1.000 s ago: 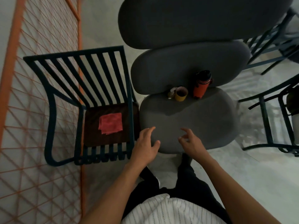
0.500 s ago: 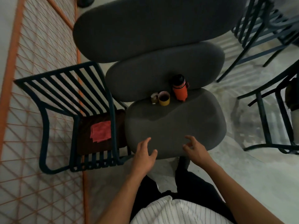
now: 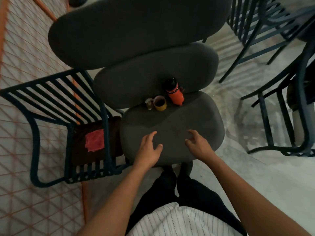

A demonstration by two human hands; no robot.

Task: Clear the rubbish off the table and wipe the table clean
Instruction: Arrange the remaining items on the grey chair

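The low grey table (image 3: 196, 126) has a rounded top, and two more grey tiers rise behind it. At its far edge stand a yellow cup (image 3: 160, 103), a small crumpled piece of rubbish (image 3: 149, 102) to the cup's left, and an orange bottle (image 3: 175, 94) with a black cap. My left hand (image 3: 150, 150) hovers over the near left part of the top with relaxed fingers, holding nothing. My right hand (image 3: 198, 145) hovers over the near right part, fingers loosely curled and empty. A folded red cloth (image 3: 95, 140) lies on the chair seat to the left.
A dark blue metal slatted chair (image 3: 56, 103) with a brown seat stands left of the table. More dark metal chairs (image 3: 279, 106) stand at the right and far right. An orange wire-grid panel (image 3: 25, 48) runs along the left. The floor is pale concrete.
The view has shifted, so the table sits more to the right and lower in frame. Both hands stay over the near edge, now reaching slightly further onto the tabletop.
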